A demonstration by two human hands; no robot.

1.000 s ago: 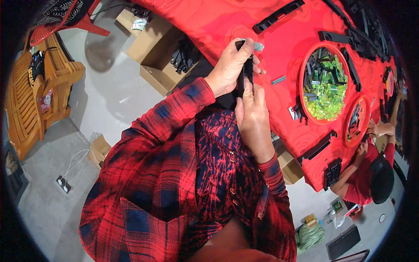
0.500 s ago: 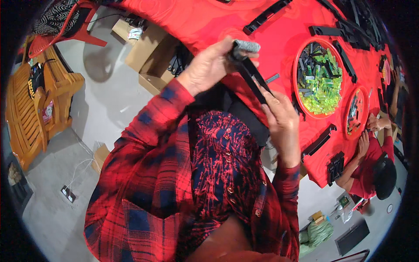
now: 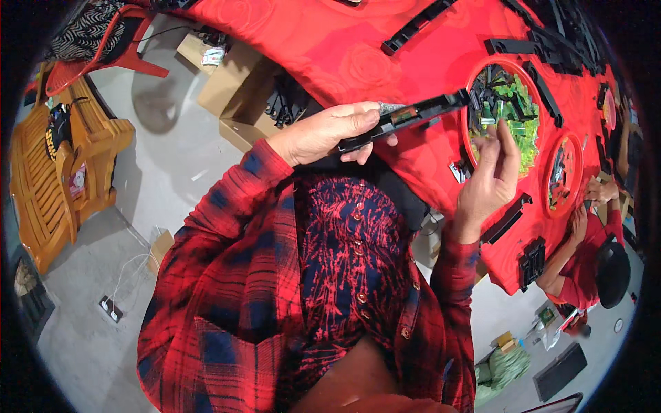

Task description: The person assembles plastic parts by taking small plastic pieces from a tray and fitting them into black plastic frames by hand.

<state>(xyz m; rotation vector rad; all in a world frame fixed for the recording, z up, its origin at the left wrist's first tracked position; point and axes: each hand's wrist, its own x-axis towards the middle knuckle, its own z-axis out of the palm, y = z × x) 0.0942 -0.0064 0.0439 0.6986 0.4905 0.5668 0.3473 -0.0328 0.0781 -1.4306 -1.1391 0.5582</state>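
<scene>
Closed around one end of a long, narrow black plastic part [image 3: 420,113], my left hand [image 3: 330,131] holds it up over the table's near edge. The part slants upward to the right. A bit of grey, fuzzy-looking material [image 3: 390,107] shows behind it, beside my thumb. My right hand [image 3: 490,179] is off the part, over the near side of a round red basket [image 3: 466,138]. Its thumb and forefinger stretch out with a gap between them, and I make out nothing held there. Small yellow-green clear pieces [image 3: 527,138] and black pieces [image 3: 492,77] fill the basket.
More long black parts [image 3: 420,26] lie on the red tablecloth [image 3: 310,41]. A smaller red basket [image 3: 580,168] stands to the right, by a co-worker's hands [image 3: 600,191]. Left of the table are an open cardboard box [image 3: 224,96] and a wooden bench [image 3: 62,179].
My right hand has let go of the black part and moved right to the basket. In my left hand, the part has swung from sloping down to the right to sloping up.
</scene>
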